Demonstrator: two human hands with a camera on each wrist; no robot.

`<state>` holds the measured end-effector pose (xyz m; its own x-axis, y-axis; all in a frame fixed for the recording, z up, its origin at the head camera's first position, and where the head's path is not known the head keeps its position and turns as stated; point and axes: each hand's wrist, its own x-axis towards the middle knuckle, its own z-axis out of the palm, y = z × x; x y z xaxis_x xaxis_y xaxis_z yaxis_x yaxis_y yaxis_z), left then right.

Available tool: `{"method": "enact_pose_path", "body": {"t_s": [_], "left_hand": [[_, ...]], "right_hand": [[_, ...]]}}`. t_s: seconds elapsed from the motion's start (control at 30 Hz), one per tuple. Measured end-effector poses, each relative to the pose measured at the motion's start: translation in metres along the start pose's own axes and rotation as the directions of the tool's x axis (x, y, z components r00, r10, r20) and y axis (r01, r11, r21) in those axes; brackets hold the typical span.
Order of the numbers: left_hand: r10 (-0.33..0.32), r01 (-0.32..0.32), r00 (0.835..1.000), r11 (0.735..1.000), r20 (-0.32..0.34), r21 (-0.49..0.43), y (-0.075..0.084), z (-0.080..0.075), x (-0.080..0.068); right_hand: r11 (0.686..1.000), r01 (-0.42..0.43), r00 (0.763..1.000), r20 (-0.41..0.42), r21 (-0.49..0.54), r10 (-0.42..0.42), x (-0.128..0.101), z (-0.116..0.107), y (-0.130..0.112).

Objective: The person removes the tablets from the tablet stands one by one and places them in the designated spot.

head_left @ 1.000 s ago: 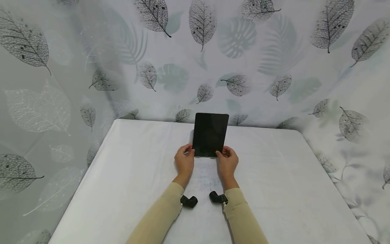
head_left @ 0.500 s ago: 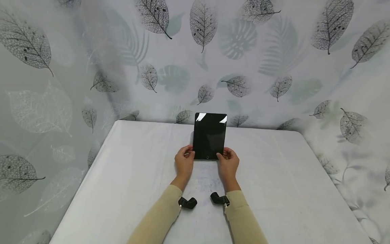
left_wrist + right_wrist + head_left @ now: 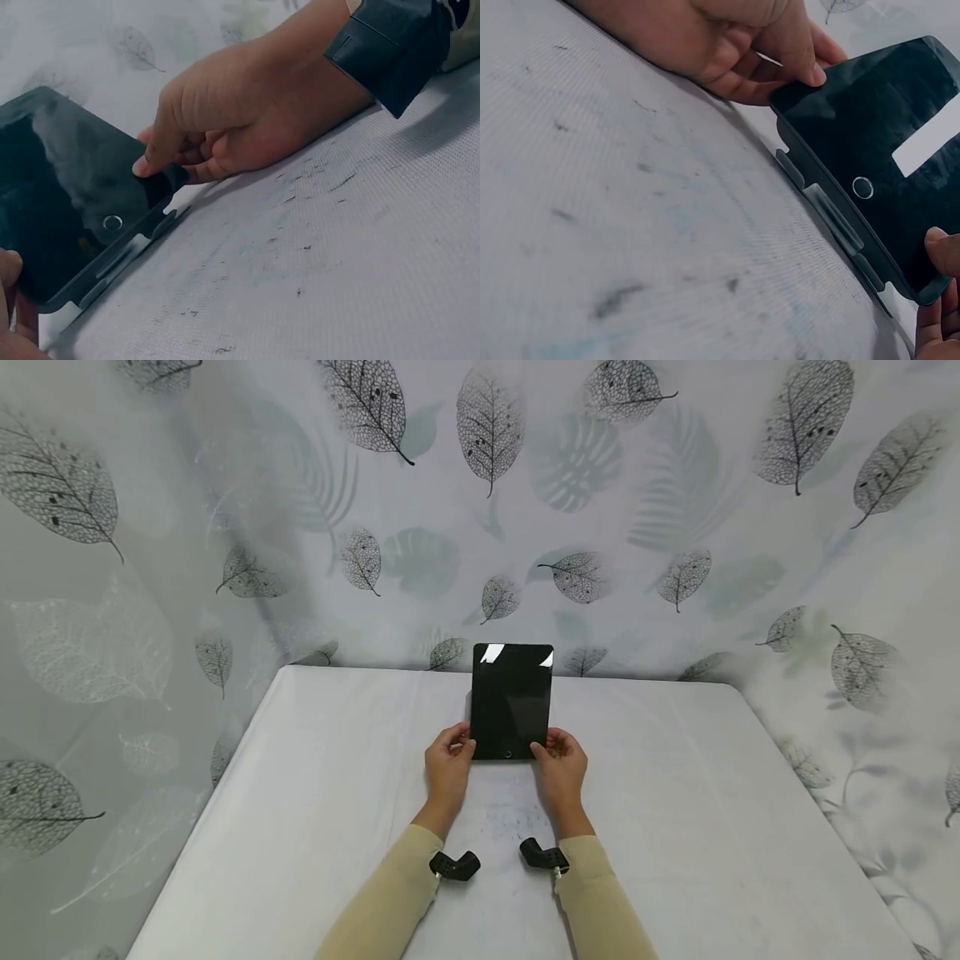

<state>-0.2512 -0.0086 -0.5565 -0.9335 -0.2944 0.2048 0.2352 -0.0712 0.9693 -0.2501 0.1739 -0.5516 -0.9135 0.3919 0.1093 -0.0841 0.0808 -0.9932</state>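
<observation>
Tablet (image 3: 512,700) lower now on white table (image 3: 300,777), leaf-print backdrop (image 3: 225,527).

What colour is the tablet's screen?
Black, with white glare at the top corners of the tablet; clearest in the head view.

The tablet (image 3: 512,700) stood steeply a second ago, its screen dark all over; now it leans further back, its top edge lower against the wall, with two bright reflections at the top corners. Left hand (image 3: 448,766) and right hand (image 3: 558,766), pinching its bottom corners, sit slightly nearer the person
</observation>
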Motion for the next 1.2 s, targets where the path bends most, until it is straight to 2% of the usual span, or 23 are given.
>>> {"method": "enact_pose_path", "body": {"t_s": [0.2, 0.5, 0.73, 0.93, 1.2], "left_hand": [[0.042, -0.042, 0.999, 0.999, 0.012, -0.031, 0.000, -0.001, 0.002], [-0.059, 0.065, 0.997, 0.992, 0.056, -0.108, 0.003, -0.003, -0.001], [-0.103, 0.115, 0.991, 0.980, 0.080, -0.165, 0.009, -0.003, -0.002], [-0.117, 0.129, 0.990, 0.979, 0.083, -0.158, 0.010, -0.006, -0.003], [-0.093, 0.113, 0.989, 0.976, 0.111, -0.185, 0.012, -0.011, 0.000]], "right_hand": [[0.999, 0.009, 1.000, 0.025, 0.046, -0.010, 0.004, 0.001, 0.001], [0.997, -0.015, 0.999, 0.033, 0.076, 0.012, 0.005, -0.002, 0.005], [0.996, 0.018, 1.000, 0.016, 0.082, -0.020, 0.004, -0.004, 0.007], [0.997, 0.018, 0.999, 0.031, 0.074, -0.021, 0.000, -0.004, 0.004], [0.992, 0.030, 0.998, 0.050, 0.122, -0.036, 0.001, -0.002, 0.004]]}}
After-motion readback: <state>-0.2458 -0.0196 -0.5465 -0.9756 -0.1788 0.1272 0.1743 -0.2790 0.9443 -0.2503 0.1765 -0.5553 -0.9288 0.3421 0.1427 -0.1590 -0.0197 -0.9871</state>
